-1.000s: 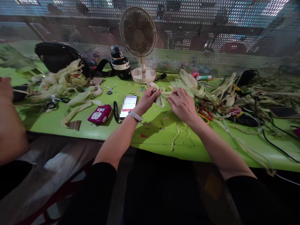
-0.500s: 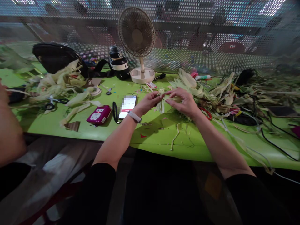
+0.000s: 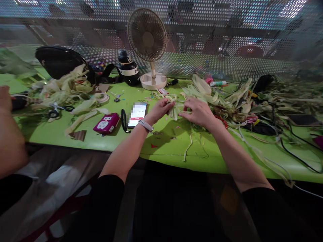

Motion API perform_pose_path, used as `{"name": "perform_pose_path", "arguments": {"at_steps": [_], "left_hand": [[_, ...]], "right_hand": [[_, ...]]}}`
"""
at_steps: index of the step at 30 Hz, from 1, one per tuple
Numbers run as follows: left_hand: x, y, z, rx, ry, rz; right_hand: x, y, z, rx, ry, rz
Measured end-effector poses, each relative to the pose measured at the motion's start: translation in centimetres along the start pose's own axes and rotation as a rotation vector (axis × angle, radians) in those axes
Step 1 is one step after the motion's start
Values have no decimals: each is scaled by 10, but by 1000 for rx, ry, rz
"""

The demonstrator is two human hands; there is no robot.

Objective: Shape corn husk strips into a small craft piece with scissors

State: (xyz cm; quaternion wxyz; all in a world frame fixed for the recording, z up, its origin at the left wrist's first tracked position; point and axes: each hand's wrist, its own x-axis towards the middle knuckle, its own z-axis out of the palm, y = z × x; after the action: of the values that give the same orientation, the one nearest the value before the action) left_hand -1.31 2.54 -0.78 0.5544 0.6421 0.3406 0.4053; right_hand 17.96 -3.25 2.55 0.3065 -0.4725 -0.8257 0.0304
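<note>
My left hand [image 3: 159,109] and my right hand [image 3: 198,111] meet over the green table [image 3: 166,148], both pinching a small bundle of pale corn husk strips [image 3: 174,109]. The husk's loose end hangs down between the two hands. A watch with a light strap sits on my left wrist. Thin husk strips [image 3: 188,148] lie on the table just below my hands.
A phone [image 3: 137,114] and a magenta device [image 3: 107,123] lie left of my hands. A small fan [image 3: 148,43], a black bottle [image 3: 127,69] and a black bag [image 3: 60,62] stand behind. Husk piles [image 3: 234,97] and red scissors fill the right. Another person's arm [image 3: 8,134] is at left.
My right hand has shifted a little down and back toward the husk bundle after lifting; the other person's hand at far left has come back into view.
</note>
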Motion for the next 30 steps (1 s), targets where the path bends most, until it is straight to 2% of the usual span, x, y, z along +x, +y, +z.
{"name": "perform_pose_path", "arguments": {"at_steps": [6, 8, 11, 14, 21, 25, 30], "left_hand": [[-2, 2, 1, -23, -53, 10], [-2, 3, 1, -55, -43, -1], [-3, 6, 2, -119, -27, -43], [-5, 10, 3, -176, -30, -66], [-4, 8, 5, -242, -67, -52], [-2, 7, 7, -255, -39, -59], [-7, 9, 6, -318, -51, -52]], "right_hand": [[3, 2, 11, 616, 28, 223], [4, 0, 15, 770, 22, 245], [5, -2, 19, 887, 20, 219], [5, -5, 22, 935, 29, 221], [5, -4, 39, 1127, 211, 343], [5, -1, 48, 1084, 222, 271], [3, -2, 48, 797, 154, 59]]}}
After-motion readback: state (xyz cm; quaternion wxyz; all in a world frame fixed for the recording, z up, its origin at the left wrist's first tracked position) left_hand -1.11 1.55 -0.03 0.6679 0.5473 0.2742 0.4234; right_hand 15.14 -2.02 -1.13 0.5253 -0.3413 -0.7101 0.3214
